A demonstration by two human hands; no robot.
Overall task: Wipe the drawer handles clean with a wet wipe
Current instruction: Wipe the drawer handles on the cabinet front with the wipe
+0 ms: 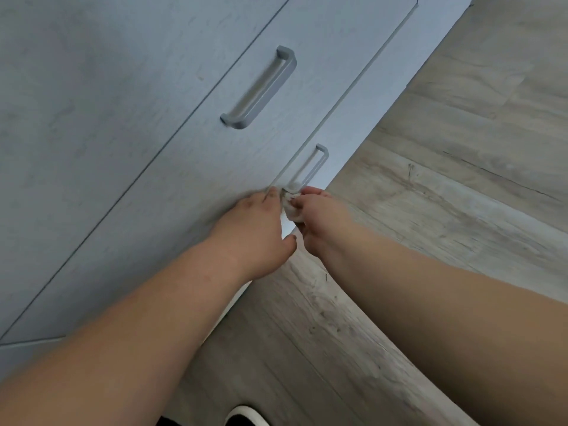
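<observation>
Lower handle (308,167) near end hidden behind fingertips (310,192) and wet wipe (292,210); wipe mostly covered by right hand (319,222). Dark shoe (246,417) cut off by bottom edge.

White wet wipe (292,207) (crumpled) touches the lower grey drawer handle (309,167).

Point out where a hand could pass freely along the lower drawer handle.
Free: the lower handle from its middle to its far post. Crowded: its near end, where the right hand presses the wipe and the left hand touches the drawer front.
</observation>
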